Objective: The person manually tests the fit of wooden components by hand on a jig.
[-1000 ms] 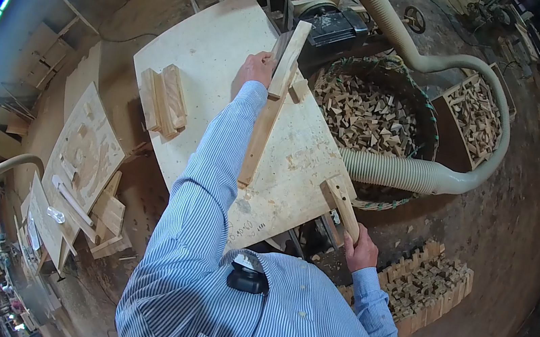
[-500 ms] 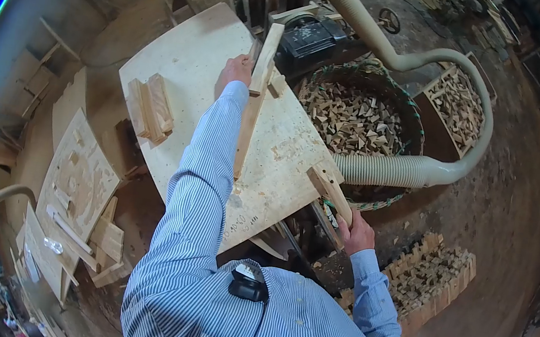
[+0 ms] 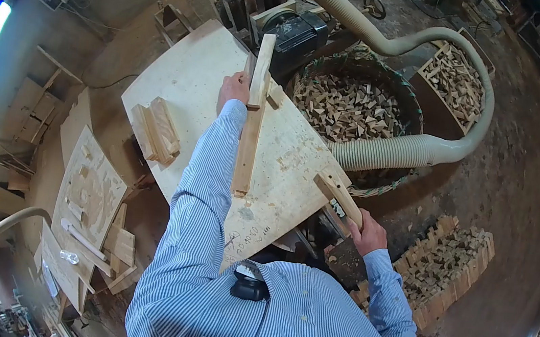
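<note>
At the far part of a pale plywood table (image 3: 286, 147), my left hand (image 3: 234, 89) is closed on a short brown wood block (image 3: 249, 69), which is partly hidden by the fingers. The block lies beside a long wooden strip (image 3: 247, 155) with a paler wooden bar (image 3: 264, 65) above it. My right hand (image 3: 369, 233) wraps round the end of a wooden lever (image 3: 341, 198) at the table's near right corner. Several stacked wood pieces (image 3: 156, 129) rest on the left of the tabletop.
Beyond the table sits a black motor (image 3: 301, 38). A ribbed hose (image 3: 388, 151) curves over a basket (image 3: 418, 123) of small wood offcuts. Another wooden box (image 3: 426, 70) and a block-walled heap (image 3: 434, 268) hold more pieces. Boards (image 3: 86, 192) lie at left.
The whole view has shifted slightly, with the table appearing a little lower and farther right. Both hands keep their grips, with no clear movement relative to the table.
</note>
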Demonstrator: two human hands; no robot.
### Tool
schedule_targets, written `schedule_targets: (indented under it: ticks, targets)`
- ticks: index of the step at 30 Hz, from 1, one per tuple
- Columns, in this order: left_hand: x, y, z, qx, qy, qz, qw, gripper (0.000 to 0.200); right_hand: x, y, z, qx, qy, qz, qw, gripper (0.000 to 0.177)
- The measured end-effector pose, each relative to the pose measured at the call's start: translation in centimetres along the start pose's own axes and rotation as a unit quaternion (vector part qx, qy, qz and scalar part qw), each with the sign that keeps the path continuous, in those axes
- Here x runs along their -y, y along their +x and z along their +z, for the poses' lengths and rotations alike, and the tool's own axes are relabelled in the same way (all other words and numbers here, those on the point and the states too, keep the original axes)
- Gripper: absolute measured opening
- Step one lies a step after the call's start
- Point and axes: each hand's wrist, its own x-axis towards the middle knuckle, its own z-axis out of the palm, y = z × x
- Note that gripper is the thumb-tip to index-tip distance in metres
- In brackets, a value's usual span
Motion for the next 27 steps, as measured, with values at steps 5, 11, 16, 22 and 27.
schedule_targets:
  ticks: [5,11,16,22,27]
  targets:
    - [-1.1,-4.1,-0.3,0.001,0.009,0.006,1.000,0.048,-2.0,-2.4,-0.4,0.006,-0.005,0.001,1.000,0.042]
    - [-2.3,-7.7,-0.3,-0.164,0.046,0.113,0.979,0.038,-4.5,-4.9,-0.5,-0.007,-0.018,-0.008,1.000,0.043]
    - [-2.4,-11.0,-1.1,-0.115,0.033,0.145,0.982,0.036,-5.8,-6.1,-0.6,-0.002,-0.029,0.005,1.000,0.045]
    - [0.0,-12.3,0.5,-0.018,-0.013,0.006,1.000,0.039,-7.1,-7.3,-0.6,-0.005,-0.024,-0.005,1.000,0.046]
    - [-0.8,-10.9,2.0,-0.040,-0.047,0.025,0.998,0.034,-7.1,-7.7,-0.8,0.011,-0.023,0.007,1.000,0.045]
